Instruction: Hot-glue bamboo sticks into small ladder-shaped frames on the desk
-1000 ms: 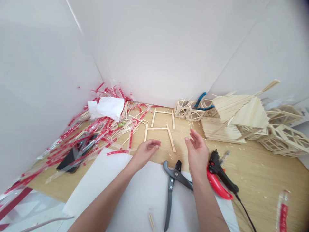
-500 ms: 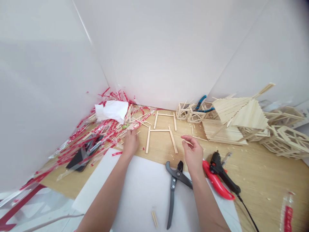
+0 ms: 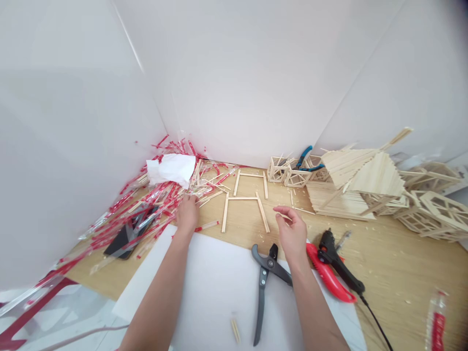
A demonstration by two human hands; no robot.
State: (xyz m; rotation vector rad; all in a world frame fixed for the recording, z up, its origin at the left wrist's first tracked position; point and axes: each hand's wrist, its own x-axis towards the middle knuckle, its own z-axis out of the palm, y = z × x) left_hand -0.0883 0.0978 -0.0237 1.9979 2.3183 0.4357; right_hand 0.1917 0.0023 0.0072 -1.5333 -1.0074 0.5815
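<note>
My left hand [image 3: 187,213] is at the near right side of a heap of chopsticks [image 3: 210,195] and red-and-clear wrappers [image 3: 141,233]. Its fingers bend down among them, and the fingertips are hidden. My right hand [image 3: 293,231] hovers beside the sticks, loosely curled with thumb and fingers apart, holding nothing. Between the hands lie two H-like stick frames, a nearer frame [image 3: 242,198] and a farther frame [image 3: 250,174]. A dark-handled cutter [image 3: 270,263] rests with jaws apart on the white sheet [image 3: 212,292], left of my right forearm.
A black glue gun [image 3: 340,261] and a red-handled tool [image 3: 327,275] lie right of my right forearm. Stick-built cubes [image 3: 297,178], blue-handled pliers [image 3: 304,158] and a stick roof model [image 3: 376,173] stand behind. A phone [image 3: 126,239], white tissue [image 3: 171,169] and short stick pieces [image 3: 235,330] lie about.
My left hand has moved left and slightly back, deeper into the sticks and wrappers. A wrapper piece now shows to its right. My right hand stays nearly still.
</note>
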